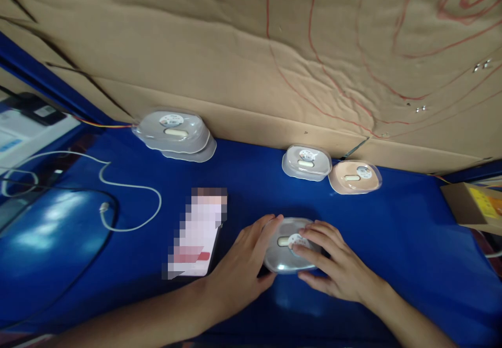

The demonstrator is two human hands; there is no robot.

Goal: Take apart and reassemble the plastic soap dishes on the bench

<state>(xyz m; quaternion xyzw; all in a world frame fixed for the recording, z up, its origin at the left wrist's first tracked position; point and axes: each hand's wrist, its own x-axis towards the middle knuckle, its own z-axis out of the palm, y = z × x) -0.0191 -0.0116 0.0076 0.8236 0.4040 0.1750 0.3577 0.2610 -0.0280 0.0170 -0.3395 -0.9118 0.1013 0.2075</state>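
Observation:
A grey, rounded plastic box with a clear lid (280, 259) sits on the blue tabletop in front of me. The lid carries a cream oblong tab and a round white label. My left hand (251, 254) holds the box's left side, fingers along the far left edge and thumb near its lower left corner. From the right, my right hand (333, 259) grips the box, its fingers over the lid and partly covering the label. Its thumb lies by the near edge. The underside is hidden.
Similar lidded boxes stand along the cardboard wall (227, 97): a grey stack (180, 141), a grey box (296, 173) and a peach box (355, 181). A phone (202, 233) with a blurred screen lies left of my hands. A white cable (157, 201) loops farther left. A cardboard carton (463, 204) is at right.

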